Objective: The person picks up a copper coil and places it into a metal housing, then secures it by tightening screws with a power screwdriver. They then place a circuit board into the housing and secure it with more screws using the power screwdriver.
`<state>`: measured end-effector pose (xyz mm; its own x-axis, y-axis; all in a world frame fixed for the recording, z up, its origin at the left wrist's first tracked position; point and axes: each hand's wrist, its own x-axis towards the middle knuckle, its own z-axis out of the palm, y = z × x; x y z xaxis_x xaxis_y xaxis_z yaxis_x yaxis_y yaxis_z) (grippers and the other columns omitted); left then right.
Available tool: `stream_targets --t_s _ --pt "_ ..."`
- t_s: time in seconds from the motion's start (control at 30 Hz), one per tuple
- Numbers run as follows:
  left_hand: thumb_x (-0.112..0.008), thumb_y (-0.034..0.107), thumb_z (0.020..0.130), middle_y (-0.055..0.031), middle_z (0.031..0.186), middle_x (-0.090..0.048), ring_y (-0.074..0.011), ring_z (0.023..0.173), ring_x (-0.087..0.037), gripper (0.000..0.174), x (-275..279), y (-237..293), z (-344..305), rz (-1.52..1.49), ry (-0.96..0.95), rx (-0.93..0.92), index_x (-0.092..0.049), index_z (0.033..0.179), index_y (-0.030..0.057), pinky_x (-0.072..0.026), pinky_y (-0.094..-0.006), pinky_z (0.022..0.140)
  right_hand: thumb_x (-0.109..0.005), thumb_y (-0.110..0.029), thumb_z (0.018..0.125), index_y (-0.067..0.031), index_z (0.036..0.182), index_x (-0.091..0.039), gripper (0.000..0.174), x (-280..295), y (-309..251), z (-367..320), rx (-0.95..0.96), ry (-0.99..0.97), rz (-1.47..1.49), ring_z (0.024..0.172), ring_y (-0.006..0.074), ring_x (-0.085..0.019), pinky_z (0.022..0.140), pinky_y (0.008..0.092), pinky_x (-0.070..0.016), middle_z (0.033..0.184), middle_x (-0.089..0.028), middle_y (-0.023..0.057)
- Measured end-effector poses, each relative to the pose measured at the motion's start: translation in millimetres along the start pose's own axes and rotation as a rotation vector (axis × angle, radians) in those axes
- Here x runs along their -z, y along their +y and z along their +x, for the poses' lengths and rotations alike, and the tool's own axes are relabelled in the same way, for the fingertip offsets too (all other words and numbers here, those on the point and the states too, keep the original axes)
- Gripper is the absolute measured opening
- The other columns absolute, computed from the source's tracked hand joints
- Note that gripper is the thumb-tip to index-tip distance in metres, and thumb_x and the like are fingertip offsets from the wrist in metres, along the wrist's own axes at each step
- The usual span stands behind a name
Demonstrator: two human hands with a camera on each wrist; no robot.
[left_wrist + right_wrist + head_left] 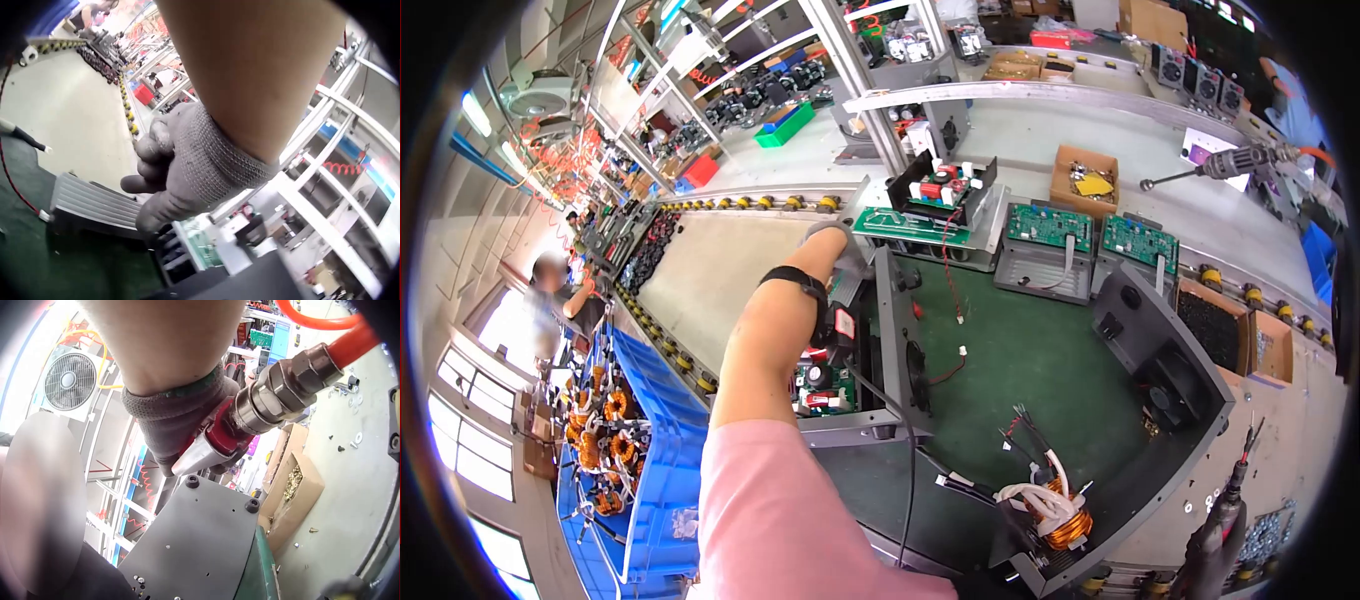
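Observation:
My left hand (835,243), in a grey glove, is at the far end of an open grey metal housing (892,340) with circuit boards inside. In the left wrist view the curled fingers and thumb of the left hand (172,165) grip the end of the housing beside its ridged panel (94,203); the fingertips are partly hidden. My right hand (187,425), gloved too, appears only in the right wrist view. It grips a red air tool (222,434) with metal fittings and a red hose, above a grey metal panel (194,531) with black feet.
A second grey housing (1175,400) with a fan and a copper coil (1068,525) stands on the green mat (1000,380). Behind are green circuit boards (1048,228) and a cardboard box (1086,175). A blue bin (662,450) of coils is at left; a screwdriver (1225,510) is at right.

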<state>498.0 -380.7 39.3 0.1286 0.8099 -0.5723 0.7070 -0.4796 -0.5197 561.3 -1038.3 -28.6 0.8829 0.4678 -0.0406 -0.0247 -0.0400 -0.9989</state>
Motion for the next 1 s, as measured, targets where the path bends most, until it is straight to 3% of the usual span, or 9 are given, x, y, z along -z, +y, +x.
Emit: stream_targets --t_s 0.03,0.13,0.27,0.4,0.47,0.73,0.83,0.93,1.0 --pt "-0.066 0.050 0.078 -0.0070 0.083 -0.067 -0.0206 0.072 -0.063 0.042 -3.7 0.8 -15.8 -0.022 0.098 -0.030 -0.071 0.091 0.0103 -0.0488 -0.0339 0.065 -0.070 -0.034 0.088 -0.0018 0.108 -0.045 0.045 -5.3 -6.9 -0.5 0.005 0.011 -0.003 0.062 0.0022 -0.036 0.052 0.0170 -0.0294 0.078 -0.036 -0.0061" --pt "-0.072 0.066 0.067 -0.0086 0.122 -0.063 -0.0232 0.107 -0.061 0.080 -7.3 -1.8 29.5 -0.006 -0.049 -0.126 -0.059 0.126 0.0138 -0.0477 -0.0353 0.093 -0.069 -0.032 0.089 -0.0001 0.107 -0.044 0.044 0.6 -1.7 -2.1 0.031 -0.008 0.052 0.062 0.0014 -0.032 0.052 0.0164 -0.0270 0.077 -0.033 -0.0064" --pt "-0.073 0.053 0.071 -0.0096 0.121 -0.064 -0.0246 0.105 -0.063 0.067 -9.3 3.4 9.3 -0.065 0.121 -0.193 -0.062 0.125 0.0137 -0.0488 -0.0379 0.089 -0.067 -0.058 0.080 -0.0053 0.105 -0.049 0.062 4.1 6.1 -12.6 -0.049 0.236 -0.138 0.056 0.0030 -0.037 0.049 0.0200 -0.0286 0.068 -0.039 -0.0058" --pt "-0.071 0.049 0.073 -0.0121 0.119 -0.065 -0.0266 0.108 -0.062 0.062 -2.8 0.5 3.4 0.030 0.107 -0.150 -0.064 0.123 0.0123 -0.0487 -0.0393 0.090 -0.067 -0.057 0.081 -0.0069 0.108 -0.048 0.060 4.8 15.5 -25.9 -0.007 0.352 -0.106 0.059 0.0039 -0.038 0.051 0.0208 -0.0301 0.071 -0.040 -0.0049" --pt "-0.070 0.051 0.071 -0.0125 0.120 -0.065 -0.0267 0.108 -0.063 0.065 -5.1 -8.1 7.7 -0.155 0.264 -0.037 -0.065 0.121 0.0100 -0.0487 -0.0392 0.091 -0.070 -0.043 0.079 -0.0013 0.108 -0.050 0.055 12.5 3.4 -27.0 -0.093 0.247 -0.072 0.074 0.0055 -0.038 0.066 0.0211 -0.0327 0.082 -0.043 -0.0039" --pt "-0.068 0.057 0.069 -0.0203 0.111 -0.067 -0.0331 0.102 -0.065 0.064 45.5 1.9 -163.9 -0.149 0.976 0.069 -0.070 0.104 0.0026 -0.0508 -0.0403 0.086 -0.069 -0.051 0.075 0.0010 0.106 -0.053 0.063 8.0 -19.5 -31.2 -0.057 0.243 -0.198 0.075 0.0099 -0.044 0.069 0.0253 -0.0399 0.083 -0.048 0.0002" --pt "-0.067 0.052 0.076 -0.0223 0.091 -0.069 -0.0353 0.088 -0.067 0.057 57.0 29.2 -214.2 -0.243 0.968 -0.446 -0.070 0.094 -0.0023 -0.0499 -0.0420 0.079 -0.070 -0.041 0.073 0.0016 0.105 -0.053 0.056 6.5 -17.3 -29.9 -0.063 0.205 -0.102 0.076 0.0102 -0.046 0.068 0.0264 -0.0415 0.084 -0.051 0.0018" --pt "-0.071 0.042 0.077 -0.0056 0.073 -0.064 -0.0102 0.067 -0.056 0.045 28.8 96.7 -266.4 -0.502 0.620 -1.034 -0.069 0.090 -0.0011 -0.0464 -0.0284 0.063 -0.072 -0.039 0.072 0.0017 0.101 -0.056 0.052 6.7 -19.8 -30.8 -0.038 0.194 -0.148 0.073 0.0112 -0.049 0.067 0.0287 -0.0435 0.079 -0.055 0.0026" --pt "-0.071 0.044 0.077 -0.0117 0.076 -0.067 -0.0182 0.069 -0.063 0.047 7.4 143.8 -285.9 -0.391 0.352 -1.128 -0.069 0.088 -0.0012 -0.0485 -0.0338 0.066 -0.073 -0.040 0.072 0.0014 0.101 -0.056 0.053 10.4 -11.9 -34.4 -0.026 0.191 -0.150 0.071 0.0125 -0.051 0.066 0.0302 -0.0444 0.076 -0.056 0.0043"
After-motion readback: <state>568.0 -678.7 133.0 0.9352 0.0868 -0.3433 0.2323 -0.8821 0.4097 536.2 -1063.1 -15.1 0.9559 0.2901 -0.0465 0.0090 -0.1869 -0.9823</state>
